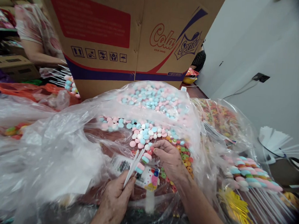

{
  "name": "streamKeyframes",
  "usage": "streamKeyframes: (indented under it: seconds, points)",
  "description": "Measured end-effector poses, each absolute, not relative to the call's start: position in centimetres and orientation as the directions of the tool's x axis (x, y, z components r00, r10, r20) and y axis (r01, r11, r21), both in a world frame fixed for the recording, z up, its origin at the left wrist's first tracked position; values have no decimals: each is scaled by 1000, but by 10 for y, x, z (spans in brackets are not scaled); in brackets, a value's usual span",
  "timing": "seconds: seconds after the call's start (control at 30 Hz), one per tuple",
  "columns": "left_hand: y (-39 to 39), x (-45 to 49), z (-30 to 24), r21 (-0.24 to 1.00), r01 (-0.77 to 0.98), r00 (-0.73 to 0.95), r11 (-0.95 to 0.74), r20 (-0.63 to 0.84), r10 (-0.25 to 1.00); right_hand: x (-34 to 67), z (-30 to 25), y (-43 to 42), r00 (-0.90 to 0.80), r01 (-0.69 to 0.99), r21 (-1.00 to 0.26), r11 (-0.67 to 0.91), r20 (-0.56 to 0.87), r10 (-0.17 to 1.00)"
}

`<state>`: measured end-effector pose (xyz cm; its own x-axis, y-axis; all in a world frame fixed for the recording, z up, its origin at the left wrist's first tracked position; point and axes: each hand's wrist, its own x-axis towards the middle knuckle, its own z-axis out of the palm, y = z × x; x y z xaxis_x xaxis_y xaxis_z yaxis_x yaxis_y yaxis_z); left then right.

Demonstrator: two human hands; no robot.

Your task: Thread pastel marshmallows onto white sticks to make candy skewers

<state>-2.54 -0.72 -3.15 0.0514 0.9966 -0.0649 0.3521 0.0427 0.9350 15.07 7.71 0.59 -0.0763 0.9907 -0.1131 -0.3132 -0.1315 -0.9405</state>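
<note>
At the far side stands a cardboard box [113,38]; the surface before it is covered by clear plastic bags [61,147] of candies [144,133]. White sticks [132,168] near the centre are clenched in the left hand [115,201], and candies at their tips are pinched by the right hand [170,159]. The sticks are best kept steady and pieces pushed on squarely.

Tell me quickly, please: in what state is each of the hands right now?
Left hand: closed, holding white sticks.
Right hand: closed, fingertips pinching a round candy at the stick tips.
</note>
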Motion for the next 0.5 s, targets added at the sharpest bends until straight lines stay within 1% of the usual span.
streamKeyframes:
  seconds: [0.23,0.4,0.5]
  points:
    - [-6,-26,-33,937,347,66,44,-71,995,150,5,76,-103,-321,-937,-134,-106,989]
    - [-7,-27,-28,936,349,64,45,-72,995,154,4,76,-134,-274,-956,-108,-73,988]
    - [-8,-26,-31,938,344,56,38,-61,997,161,5,78,-174,-203,-976,-74,-39,984]
